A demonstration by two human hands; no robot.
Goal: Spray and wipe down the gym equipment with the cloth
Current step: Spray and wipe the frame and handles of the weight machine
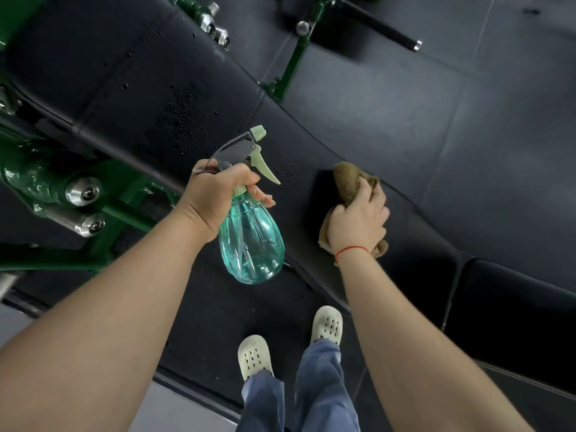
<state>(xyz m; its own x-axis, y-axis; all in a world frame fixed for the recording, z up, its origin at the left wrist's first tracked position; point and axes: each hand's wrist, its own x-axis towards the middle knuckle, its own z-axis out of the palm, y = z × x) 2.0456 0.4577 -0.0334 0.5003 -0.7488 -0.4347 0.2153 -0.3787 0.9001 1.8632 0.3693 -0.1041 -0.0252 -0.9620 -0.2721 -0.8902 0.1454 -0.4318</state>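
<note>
A long black padded bench point(131, 88) runs from upper left to lower right, with spray droplets on its upper part. My left hand point(215, 198) grips the neck of a teal see-through spray bottle point(252, 241), whose pale green nozzle points up toward the pad. My right hand point(358, 222) holds a brown cloth point(346, 182) bunched against the pad's near side, to the right of the bottle. A red string circles that wrist.
The bench's green metal frame point(37, 176) with silver bolts fills the left side. A green post point(293, 63) and a black bar with a silver end point(392, 29) stand beyond the pad. Dark rubber flooring point(467, 135) lies around; my feet in white clogs point(255, 357) stand below.
</note>
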